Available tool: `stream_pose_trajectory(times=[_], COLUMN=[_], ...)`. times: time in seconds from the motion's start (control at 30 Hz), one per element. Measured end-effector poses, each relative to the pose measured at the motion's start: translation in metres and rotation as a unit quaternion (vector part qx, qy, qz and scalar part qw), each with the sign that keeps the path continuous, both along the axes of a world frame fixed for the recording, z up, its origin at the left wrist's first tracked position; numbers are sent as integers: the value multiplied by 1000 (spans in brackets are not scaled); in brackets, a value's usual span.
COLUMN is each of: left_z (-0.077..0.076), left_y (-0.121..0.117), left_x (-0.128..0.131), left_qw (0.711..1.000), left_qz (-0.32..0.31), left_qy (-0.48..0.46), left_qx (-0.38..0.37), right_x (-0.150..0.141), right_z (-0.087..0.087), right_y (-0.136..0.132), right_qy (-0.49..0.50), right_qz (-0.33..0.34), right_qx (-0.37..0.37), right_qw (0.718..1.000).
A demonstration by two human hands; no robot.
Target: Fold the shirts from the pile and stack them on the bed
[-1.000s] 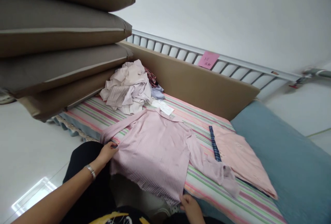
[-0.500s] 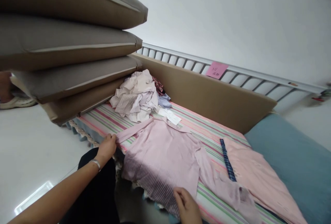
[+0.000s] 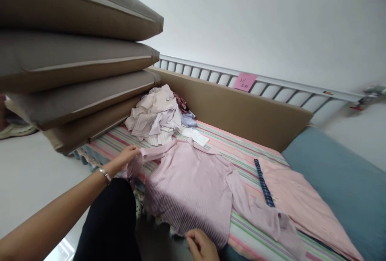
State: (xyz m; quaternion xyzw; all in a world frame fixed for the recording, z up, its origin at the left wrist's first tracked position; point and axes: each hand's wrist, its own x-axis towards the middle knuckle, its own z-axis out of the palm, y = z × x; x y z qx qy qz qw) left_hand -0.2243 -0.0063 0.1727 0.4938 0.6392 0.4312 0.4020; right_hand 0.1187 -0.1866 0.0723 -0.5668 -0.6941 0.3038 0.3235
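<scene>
A pale pink long-sleeved shirt [image 3: 193,180] with fine ribbed stripes lies spread on the striped bedding, its lower hem hanging over the bed's front edge. My left hand [image 3: 129,157] pinches the shirt's left-lying sleeve, and the cuff end dangles below the fingers. The other sleeve [image 3: 265,216] stretches away to the right. Down by the hem, my right hand [image 3: 202,247] is loosely curled, with no cloth visible in its fingers. Behind the shirt is a heap of crumpled light clothes [image 3: 157,116], and a small white cloth [image 3: 195,135] lies beside it.
Thick grey-brown cushions [image 3: 90,60] are stacked at the left. A folded peach garment [image 3: 301,196] with a blue plaid edge lies right, beside a teal cushion [image 3: 337,180]. A brown board [image 3: 235,110] and white railing bearing a pink note [image 3: 245,81] stand behind.
My left hand has lifted and drawn the sleeve, so its end now hangs free below the fingers. My right hand has moved left along the hem. The view has shifted slightly.
</scene>
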Motion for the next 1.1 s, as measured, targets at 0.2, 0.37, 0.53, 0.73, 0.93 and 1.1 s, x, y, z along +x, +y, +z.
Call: stream_pose_trajectory(times=[0.2,0.37,0.53,0.73,0.93,1.1], left_z=[55,63,47,23,-1,-54], left_y=[13,8,12,36,45,34], left_x=[49,114,153,122,106,103], left_qw=[977,947,932,944,963,960], left_qz=[-30,-21,20,29,-52,-171], left_qy=[-213,-319,-355,-306,-187,26], left_qx=[-10,9,73,123,188,218], right_x=[-47,-95,-120,-63,-23,-15], right_z=[61,86,84,97,122,121], right_y=[39,92,118,105,118,137], right_qy=[70,204,330,404,431,548], right_qz=[40,-20,-8,7,-12,-81], right_qx=[-60,-92,-190,-314,-291,-258], right_qw=[995,974,925,859,854,792])
